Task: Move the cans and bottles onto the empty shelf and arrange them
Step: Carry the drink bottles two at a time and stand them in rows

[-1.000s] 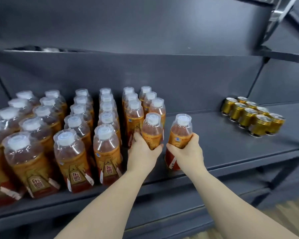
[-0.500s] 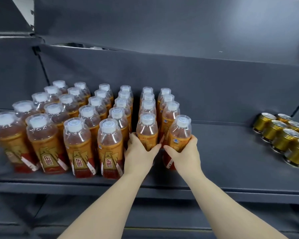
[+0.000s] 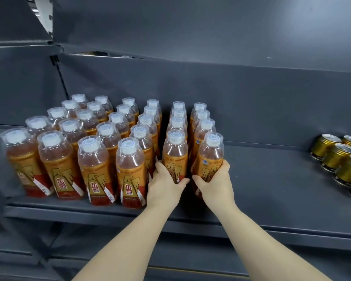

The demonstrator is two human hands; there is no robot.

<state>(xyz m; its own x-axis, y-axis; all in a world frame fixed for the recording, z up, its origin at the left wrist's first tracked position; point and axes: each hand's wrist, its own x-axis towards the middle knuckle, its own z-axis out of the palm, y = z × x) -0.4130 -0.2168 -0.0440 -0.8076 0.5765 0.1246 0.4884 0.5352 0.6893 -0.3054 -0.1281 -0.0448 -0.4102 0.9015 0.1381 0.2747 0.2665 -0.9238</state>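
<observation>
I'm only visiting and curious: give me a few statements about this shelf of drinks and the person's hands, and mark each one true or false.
1. The left hand and right hand each grip a white-capped, orange-labelled plastic bottle. True.
2. The gold metal cans stand left of the bottles. False: they stand at the right, apart from the bottles.
3. The two gripped bottles are at the back of their rows. False: they are the front ones.
4. The bottles stand upright on the dark grey metal shelf. True.
</observation>
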